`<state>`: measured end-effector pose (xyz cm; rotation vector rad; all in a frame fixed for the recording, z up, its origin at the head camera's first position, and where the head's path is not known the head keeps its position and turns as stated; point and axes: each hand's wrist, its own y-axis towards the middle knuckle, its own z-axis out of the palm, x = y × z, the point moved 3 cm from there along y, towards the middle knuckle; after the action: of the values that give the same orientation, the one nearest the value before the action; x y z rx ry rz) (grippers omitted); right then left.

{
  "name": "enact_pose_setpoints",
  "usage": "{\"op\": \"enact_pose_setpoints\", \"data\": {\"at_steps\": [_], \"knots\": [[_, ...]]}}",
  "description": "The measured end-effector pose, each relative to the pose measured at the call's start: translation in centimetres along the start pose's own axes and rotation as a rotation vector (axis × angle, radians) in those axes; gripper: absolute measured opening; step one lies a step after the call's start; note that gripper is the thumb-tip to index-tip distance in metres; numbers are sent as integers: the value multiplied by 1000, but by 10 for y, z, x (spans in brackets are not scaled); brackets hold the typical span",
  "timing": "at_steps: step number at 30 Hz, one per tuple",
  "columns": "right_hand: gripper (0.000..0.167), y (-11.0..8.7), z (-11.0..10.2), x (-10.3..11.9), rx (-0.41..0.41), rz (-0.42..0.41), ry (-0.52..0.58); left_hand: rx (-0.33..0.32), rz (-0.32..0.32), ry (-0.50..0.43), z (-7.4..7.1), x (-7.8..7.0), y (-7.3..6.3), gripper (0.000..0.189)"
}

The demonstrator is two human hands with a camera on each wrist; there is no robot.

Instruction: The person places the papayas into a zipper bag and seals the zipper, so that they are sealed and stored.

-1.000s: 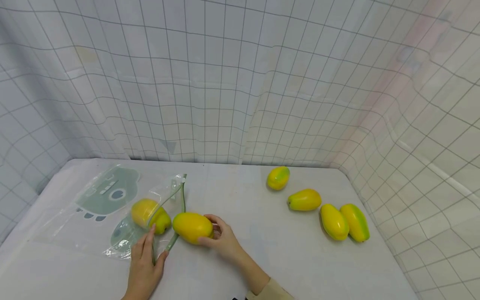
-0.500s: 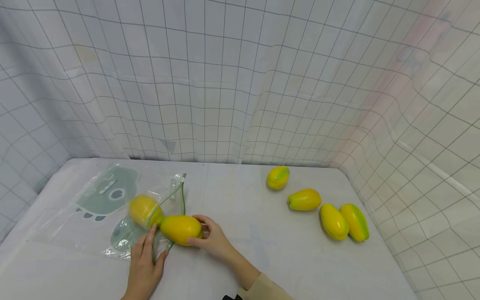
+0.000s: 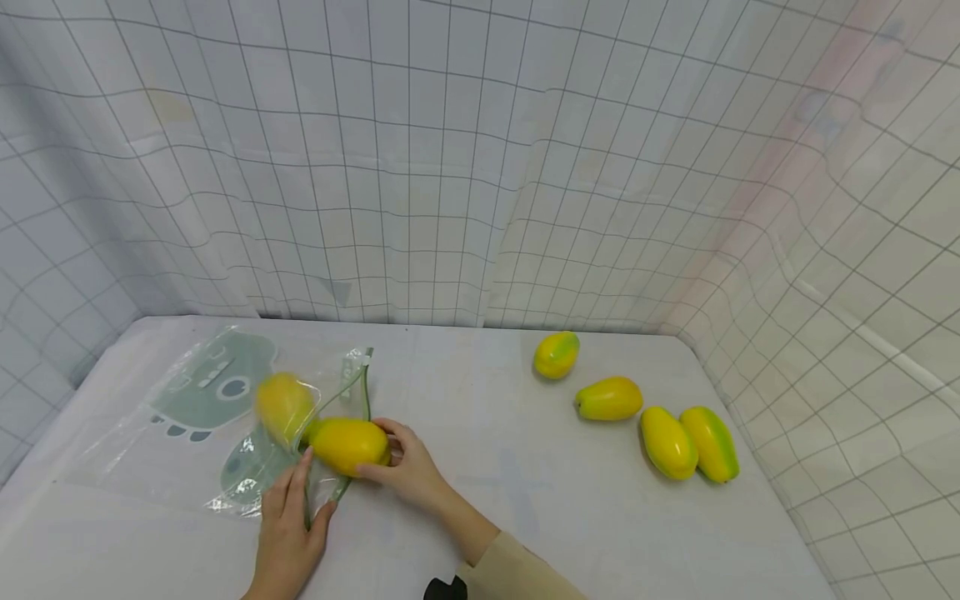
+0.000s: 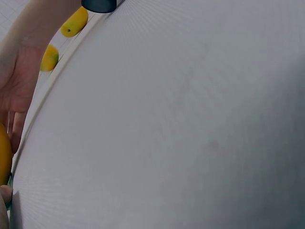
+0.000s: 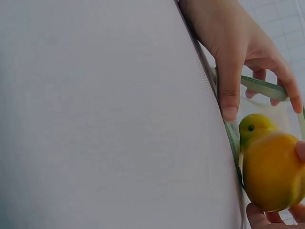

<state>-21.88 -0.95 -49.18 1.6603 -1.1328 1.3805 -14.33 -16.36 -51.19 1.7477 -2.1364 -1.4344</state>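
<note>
A clear zip bag with grey-green cartoon prints and a green zip strip lies flat at the left of the table. My left hand holds its mouth, thumb at the lower edge and fingers at the upper strip, as the right wrist view shows. Inside the bag rests one yellow papaya, its green neck towards the opening. With my right hand I grip a second papaya by its rounded end; its front part is in the mouth, against the first one's neck.
Towards the right of the white table lie more papayas: one at the back, one papaya on its side, and a touching pair. Gridded white curtains hang behind and along both sides.
My right hand has moved left with its papaya, from outside the strip into the bag's mouth. The papaya inside has shifted deeper, up and left. The left hand stays in place.
</note>
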Motion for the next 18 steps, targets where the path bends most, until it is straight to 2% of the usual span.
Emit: {"op": "enact_pose_setpoints", "data": {"at_steps": [10, 18], "knots": [[58, 14, 6, 1, -41, -35, -53, -5, 3, -8, 0, -1, 0, 75], [61, 21, 8, 0, -93, -27, -96, -10, 11, -4, 0, -2, 1, 75]]}}
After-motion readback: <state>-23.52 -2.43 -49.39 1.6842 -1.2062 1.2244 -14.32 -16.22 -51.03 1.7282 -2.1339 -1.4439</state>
